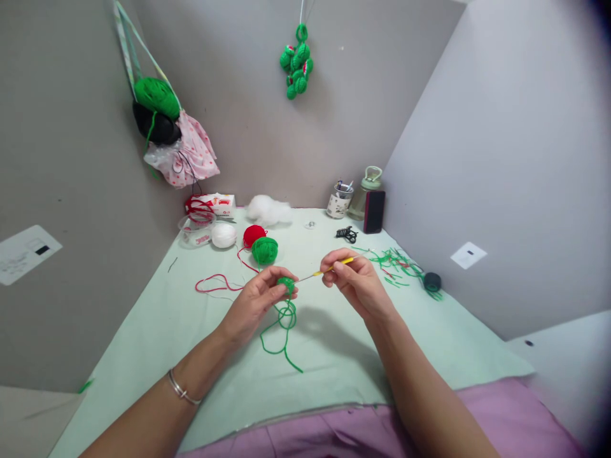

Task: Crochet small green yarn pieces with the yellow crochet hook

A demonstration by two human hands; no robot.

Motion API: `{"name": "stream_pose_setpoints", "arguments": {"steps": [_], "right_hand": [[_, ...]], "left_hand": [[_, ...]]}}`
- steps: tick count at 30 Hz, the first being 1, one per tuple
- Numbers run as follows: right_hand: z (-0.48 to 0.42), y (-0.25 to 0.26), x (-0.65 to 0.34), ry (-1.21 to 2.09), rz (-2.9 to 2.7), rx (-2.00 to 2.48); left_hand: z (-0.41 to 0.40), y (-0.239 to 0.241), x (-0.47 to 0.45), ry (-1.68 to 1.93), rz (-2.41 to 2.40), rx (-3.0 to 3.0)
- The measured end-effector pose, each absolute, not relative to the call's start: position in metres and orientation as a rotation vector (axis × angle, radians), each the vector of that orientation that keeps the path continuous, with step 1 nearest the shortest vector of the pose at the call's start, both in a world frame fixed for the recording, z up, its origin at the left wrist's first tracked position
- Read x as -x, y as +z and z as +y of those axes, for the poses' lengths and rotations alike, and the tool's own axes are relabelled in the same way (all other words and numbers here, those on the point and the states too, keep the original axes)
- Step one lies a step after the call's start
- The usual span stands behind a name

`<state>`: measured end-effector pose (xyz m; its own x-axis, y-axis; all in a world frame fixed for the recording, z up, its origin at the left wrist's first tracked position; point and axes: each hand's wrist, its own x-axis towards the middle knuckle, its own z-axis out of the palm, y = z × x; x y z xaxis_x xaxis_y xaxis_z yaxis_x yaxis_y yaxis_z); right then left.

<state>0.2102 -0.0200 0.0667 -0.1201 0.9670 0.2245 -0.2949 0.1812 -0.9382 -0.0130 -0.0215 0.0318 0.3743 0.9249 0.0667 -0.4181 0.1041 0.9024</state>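
- No words or numbers can be read.
- Box (223, 205): red print on white, too small to make out.
- Tub (195, 238): red marks, illegible.
- Cup (338, 207): dark print on a pale label, blurred.
- Left wall plate (23, 256): faint lines, unreadable.

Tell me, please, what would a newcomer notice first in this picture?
Probably the middle: the left hand holds a green yarn piece, the right hand a yellow-handled hook. Above, green knitted shapes hang by the back wall. Beyond the left hand lie a red yarn ball and a green yarn ball.
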Motion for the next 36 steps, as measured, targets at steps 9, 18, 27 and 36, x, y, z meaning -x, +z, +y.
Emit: {"name": "stream_pose_setpoints", "arguments": {"steps": [9, 18, 27, 36], "right_hand": [[-0.019, 0.063, -0.208, 1.342, -1.182, 0.702], [-0.022, 0.054, -0.199, 1.268, -1.276, 0.716], [-0.029, 0.052, -0.191, 1.02, -1.59, 0.779], [-0.03, 0.04, -0.184, 0.533, -1.964, 0.765]], "left_hand": [[-0.023, 0.032, 0.014, 1.051, 0.626, -1.022], [-0.028, 0.035, 0.01, 1.005, 0.618, -0.961], [-0.032, 0.035, 0.005, 0.949, 0.584, -0.863], [-0.03, 0.027, 0.001, 1.043, 0.55, -0.738]]}}
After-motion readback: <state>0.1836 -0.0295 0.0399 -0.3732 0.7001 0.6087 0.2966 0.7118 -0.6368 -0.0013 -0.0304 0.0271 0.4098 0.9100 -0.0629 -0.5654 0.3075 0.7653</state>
